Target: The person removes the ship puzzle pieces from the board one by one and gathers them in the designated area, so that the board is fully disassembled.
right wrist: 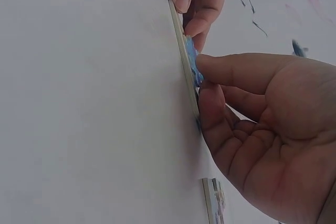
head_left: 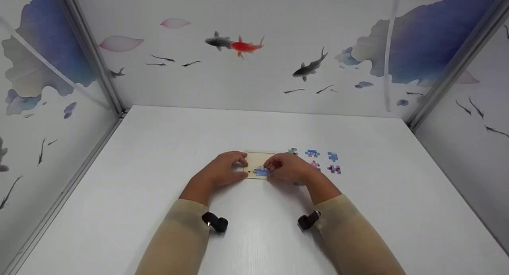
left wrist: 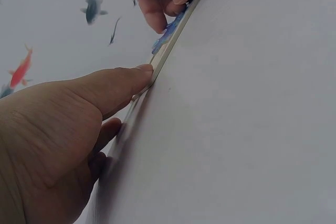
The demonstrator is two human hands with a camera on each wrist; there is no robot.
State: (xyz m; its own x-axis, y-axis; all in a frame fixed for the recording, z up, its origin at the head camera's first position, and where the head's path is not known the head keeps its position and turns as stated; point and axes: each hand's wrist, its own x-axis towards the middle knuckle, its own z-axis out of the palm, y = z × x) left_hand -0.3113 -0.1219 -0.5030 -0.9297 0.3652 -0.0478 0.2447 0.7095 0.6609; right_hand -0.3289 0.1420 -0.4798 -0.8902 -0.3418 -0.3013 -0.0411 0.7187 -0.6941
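Observation:
A shallow pale wooden puzzle board (head_left: 257, 158) lies flat on the white table, between the two hands. My left hand (head_left: 223, 169) grips its left side, thumb at the near corner and a finger at the far corner. Low in the board sits a blue jigsaw piece (head_left: 260, 171). My right hand (head_left: 292, 169) pinches at the right end of this blue piece with thumb and forefinger; they partly cover it. In the right wrist view, the thumb touches the blue piece (right wrist: 191, 55) just above the board's edge (right wrist: 184, 61).
Several loose jigsaw pieces lie right of the board, among them a blue one (head_left: 312, 153), another blue one (head_left: 333, 156) and a dark mixed one (head_left: 334, 169). The right hand hides some. Printed wall panels (head_left: 254, 84) enclose the table (head_left: 167, 139) at back and sides.

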